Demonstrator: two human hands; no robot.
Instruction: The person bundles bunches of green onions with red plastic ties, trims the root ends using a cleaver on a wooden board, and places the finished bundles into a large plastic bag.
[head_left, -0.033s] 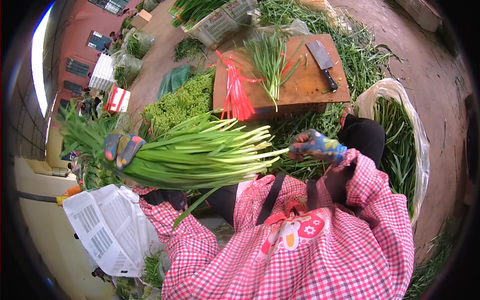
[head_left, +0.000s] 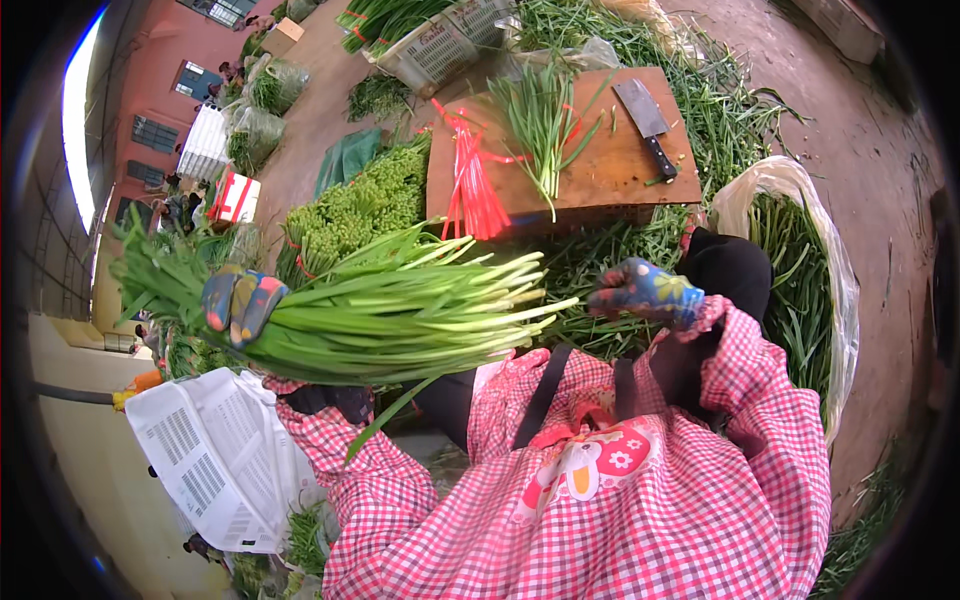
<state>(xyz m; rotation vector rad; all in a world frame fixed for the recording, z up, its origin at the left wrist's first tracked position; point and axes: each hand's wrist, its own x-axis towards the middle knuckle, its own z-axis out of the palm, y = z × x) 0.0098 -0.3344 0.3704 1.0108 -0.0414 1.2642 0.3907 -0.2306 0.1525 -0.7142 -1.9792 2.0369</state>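
My left hand point(head_left: 243, 305), in a patterned glove, is wrapped round the leafy part of a thick bunch of garlic chives point(head_left: 390, 320). The bunch lies nearly level in front of me, its pale stalk ends fanned out to the right. Just past the longest stalk end is my right hand point(head_left: 650, 290), in a blue flowered glove, with its fingers curled together. Whether anything thin is pinched in them cannot be made out. Beyond the bunch stands a wooden board point(head_left: 610, 190), bearing a smaller bunch of chives point(head_left: 540, 140), a cleaver point(head_left: 645, 125) and red plastic ties point(head_left: 472, 190).
Stacked bundles with green stalk ends point(head_left: 360, 205) sit left of the board. Loose leaves point(head_left: 720, 120) cover the floor behind it. An open plastic sack of greens point(head_left: 845, 300) stands at my right, a white crate point(head_left: 215, 460) at my left. A plastic basket point(head_left: 440, 50) is at the back.
My right hand has shifted slightly right, away from the stalk ends. My left hand and the bunch have moved a little to the left.
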